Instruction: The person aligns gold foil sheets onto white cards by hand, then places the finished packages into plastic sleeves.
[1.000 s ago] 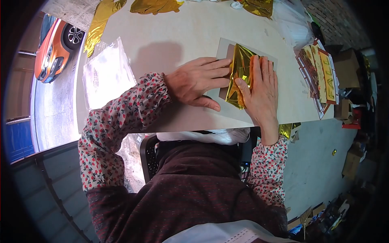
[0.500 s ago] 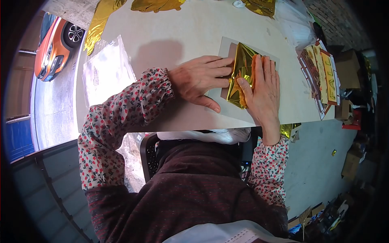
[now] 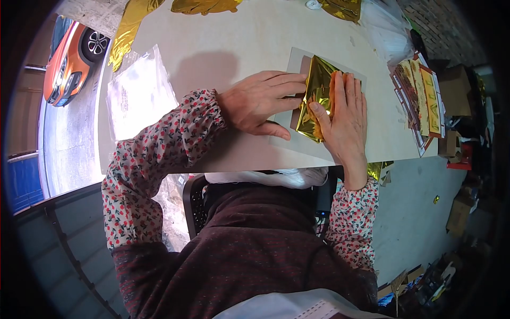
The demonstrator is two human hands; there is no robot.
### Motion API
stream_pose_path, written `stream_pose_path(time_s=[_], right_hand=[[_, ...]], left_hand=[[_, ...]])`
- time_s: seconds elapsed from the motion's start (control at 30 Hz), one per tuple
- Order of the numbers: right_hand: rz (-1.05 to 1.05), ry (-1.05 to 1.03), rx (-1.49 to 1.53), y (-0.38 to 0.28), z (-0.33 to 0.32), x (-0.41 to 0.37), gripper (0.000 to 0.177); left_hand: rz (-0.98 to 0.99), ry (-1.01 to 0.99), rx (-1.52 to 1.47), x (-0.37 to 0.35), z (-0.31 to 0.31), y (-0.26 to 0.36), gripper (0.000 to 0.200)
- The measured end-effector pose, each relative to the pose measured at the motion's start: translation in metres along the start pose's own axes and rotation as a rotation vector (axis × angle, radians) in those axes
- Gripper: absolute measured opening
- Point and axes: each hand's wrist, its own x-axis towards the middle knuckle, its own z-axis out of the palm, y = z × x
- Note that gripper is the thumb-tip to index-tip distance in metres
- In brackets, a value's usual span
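A crinkled sheet of gold foil (image 3: 314, 87) lies on a flat grey sheet (image 3: 295, 56) near the table's front edge. My right hand (image 3: 345, 119) is laid over the foil's right side, its fingers straight and together. Beneath it, an orange cloth (image 3: 333, 85) is held against the foil; most of the cloth is hidden. At the foil's left edge rests my left hand (image 3: 260, 101), palm down with fingers spread and thumb apart. Its fingertips touch the edge of the foil or lie just beside it.
A clear plastic bag (image 3: 141, 93) lies left on the table (image 3: 255, 48). Gold foil scraps (image 3: 204, 6) are along the far side. Printed cards with gold lettering (image 3: 425, 101) are stacked at the right edge. An orange car (image 3: 71, 64) is parked beyond the left side.
My left hand has shifted slightly away from the front edge. My right hand stays in place, and a little less of the orange cloth shows near its thumb.
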Motion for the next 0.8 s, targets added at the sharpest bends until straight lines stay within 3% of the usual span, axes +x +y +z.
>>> stream_pose_path(time_s=[0.27, 0.57, 0.8], right_hand=[[-0.008, 0.013, 0.003, 0.003, 0.001, 0.0, 0.083], [-0.018, 0.015, 0.011, 0.003, 0.001, 0.0, 0.082], [-0.01, 0.01, 0.012, 0.001, 0.0, 0.0, 0.084]], left_hand=[[0.031, -0.016, -0.07, -0.011, -0.003, 0.005, 0.063], [0.037, -0.055, -0.006, 0.001, -0.002, 0.016, 0.072], [0.045, 0.046, 0.053, 0.008, 0.003, 0.023, 0.061]])
